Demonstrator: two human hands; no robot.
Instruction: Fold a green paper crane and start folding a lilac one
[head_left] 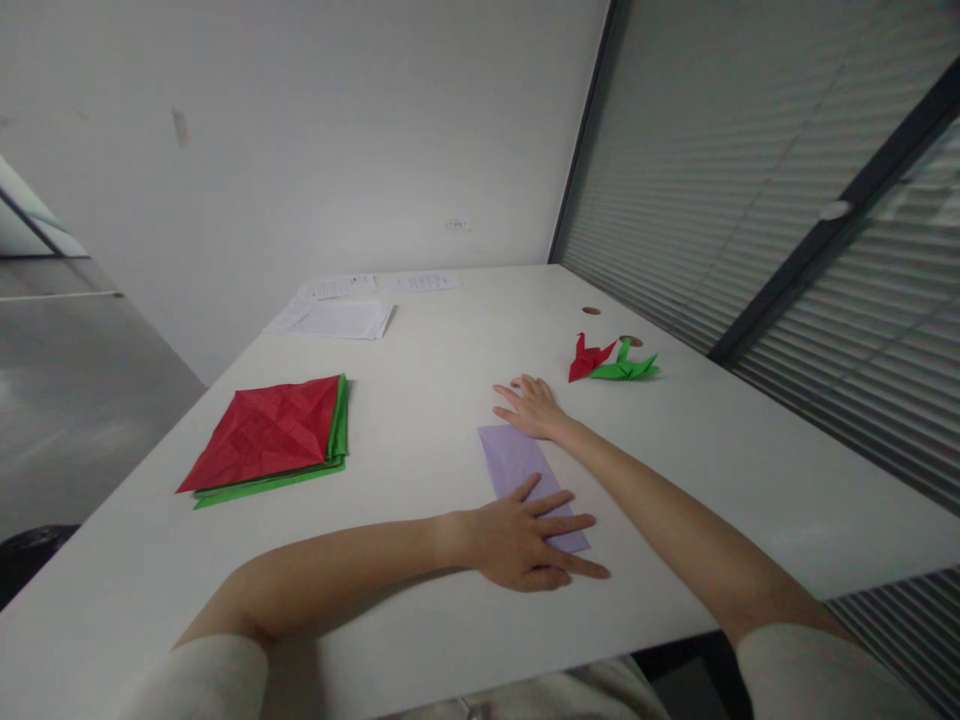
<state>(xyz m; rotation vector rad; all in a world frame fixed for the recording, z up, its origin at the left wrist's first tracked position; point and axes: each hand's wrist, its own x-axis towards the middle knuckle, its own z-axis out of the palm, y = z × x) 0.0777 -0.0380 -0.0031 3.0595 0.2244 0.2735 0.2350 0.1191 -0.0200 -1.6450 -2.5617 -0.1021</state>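
Observation:
A folded lilac paper (516, 462) lies lengthwise on the white table (420, 400) in front of me. My left hand (529, 538) lies flat and open on its near end, fingers spread and pointing right. My right hand (531, 405) rests flat and open on its far end, fingers pointing left. Neither hand grips anything.
A stack of red (266, 430) and green square sheets (339, 430) lies to the left. A folded red paper figure (587, 358) and a green one (628, 366) sit at the right, near the window blinds (750, 200). White printed sheets (337, 316) lie at the far side.

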